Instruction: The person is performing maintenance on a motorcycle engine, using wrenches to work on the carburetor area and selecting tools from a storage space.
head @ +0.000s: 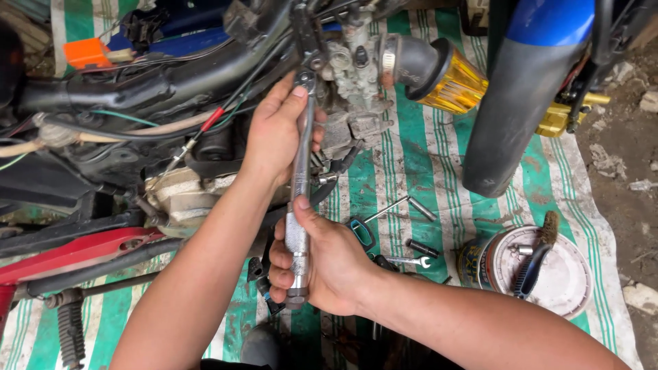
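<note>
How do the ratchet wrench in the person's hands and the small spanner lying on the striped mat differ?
The ratchet wrench is long and thick-handled; the small spanner is short and thin. The ratchet wrench stands nearly upright against the engine, gripped by the left hand and right hand; the small spanner lies flat, untouched, on the striped mat. Both are silvery metal.

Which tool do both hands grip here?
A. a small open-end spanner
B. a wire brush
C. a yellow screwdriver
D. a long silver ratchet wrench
D: the left hand steadies the upper shaft of the long silver ratchet wrench near its head at the grey engine carburettor, while the right hand wraps its knurled handle end.
</note>
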